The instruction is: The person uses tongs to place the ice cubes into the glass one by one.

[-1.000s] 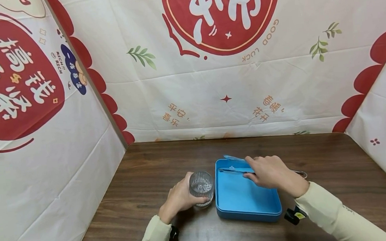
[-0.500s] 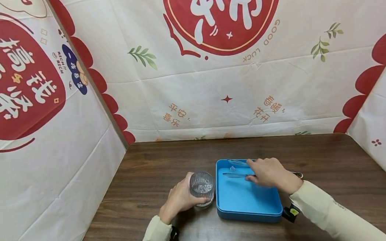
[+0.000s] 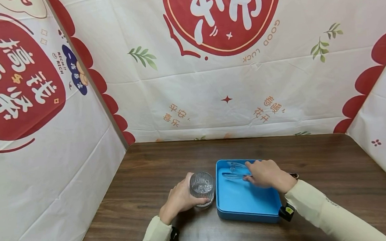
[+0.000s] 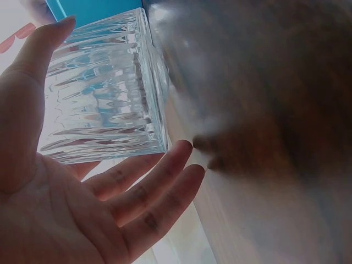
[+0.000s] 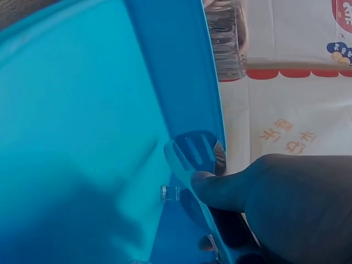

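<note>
My left hand (image 3: 181, 195) grips a clear ribbed glass (image 3: 202, 190), thumb on one side and fingers on the other. The glass stands on the table, left of a shallow blue box (image 3: 248, 217). Some clear bits show inside the glass, too indistinct to tell apart. With my right hand (image 3: 266, 173) I hold metal tongs (image 3: 233, 176), their two arms parted and tips down inside the box. A small clear cube (image 5: 170, 193), like ice, lies in the box beside the slotted tong end (image 5: 190, 154). Part of another clear piece (image 5: 139, 262) shows at the lower edge of the right wrist view.
The dark wooden table (image 3: 143, 167) extends around the box and glass. A white printed cloth (image 3: 190, 83) hangs behind the table and along both sides. The box has raised walls, the far one (image 3: 225, 161) close to the tongs.
My right hand has shifted slightly left and the tongs have dropped lower into the box, around the small clear cube. My left hand and the glass have stayed still.
</note>
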A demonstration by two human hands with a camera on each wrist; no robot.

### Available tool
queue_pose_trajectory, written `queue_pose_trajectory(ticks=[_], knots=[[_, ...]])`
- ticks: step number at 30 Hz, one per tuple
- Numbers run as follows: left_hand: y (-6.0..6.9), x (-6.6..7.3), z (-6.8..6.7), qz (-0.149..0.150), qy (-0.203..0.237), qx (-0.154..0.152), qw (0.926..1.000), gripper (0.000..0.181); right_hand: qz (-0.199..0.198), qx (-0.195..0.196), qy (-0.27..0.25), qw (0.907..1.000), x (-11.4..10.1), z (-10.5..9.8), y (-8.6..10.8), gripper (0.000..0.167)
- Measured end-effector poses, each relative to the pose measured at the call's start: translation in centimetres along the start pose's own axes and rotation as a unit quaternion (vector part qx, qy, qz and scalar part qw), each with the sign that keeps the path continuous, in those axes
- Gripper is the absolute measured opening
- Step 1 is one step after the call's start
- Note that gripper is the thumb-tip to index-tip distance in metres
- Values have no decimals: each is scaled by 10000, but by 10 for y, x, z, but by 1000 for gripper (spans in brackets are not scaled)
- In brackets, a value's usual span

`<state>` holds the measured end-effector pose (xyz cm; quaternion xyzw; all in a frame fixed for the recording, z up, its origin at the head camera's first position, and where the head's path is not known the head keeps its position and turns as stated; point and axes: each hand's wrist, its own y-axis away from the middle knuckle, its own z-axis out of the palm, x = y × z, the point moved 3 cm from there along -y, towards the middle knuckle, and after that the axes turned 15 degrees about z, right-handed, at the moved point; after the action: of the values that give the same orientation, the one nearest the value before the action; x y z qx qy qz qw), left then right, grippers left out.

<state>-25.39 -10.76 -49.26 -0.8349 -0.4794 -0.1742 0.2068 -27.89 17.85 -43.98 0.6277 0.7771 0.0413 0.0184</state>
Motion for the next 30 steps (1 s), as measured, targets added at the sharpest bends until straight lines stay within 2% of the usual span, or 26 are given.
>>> queue_pose_trajectory(ticks=[9,21,26,30], knots=[[1,1,-1,45,-21,15,10000,88,146,290,127,9994,-2,0,8,46],[2,0,1,65,32,13,10000,89,130,-126,-5,9998,-5,2,2,53],[1,1,0,39,43,-18,10000,89,57,-121,-72,9999,-5,4,2,49],[1,1,-1,35,60,-11,10000,89,-31,-53,-210,9998,-5,4,3,38]])
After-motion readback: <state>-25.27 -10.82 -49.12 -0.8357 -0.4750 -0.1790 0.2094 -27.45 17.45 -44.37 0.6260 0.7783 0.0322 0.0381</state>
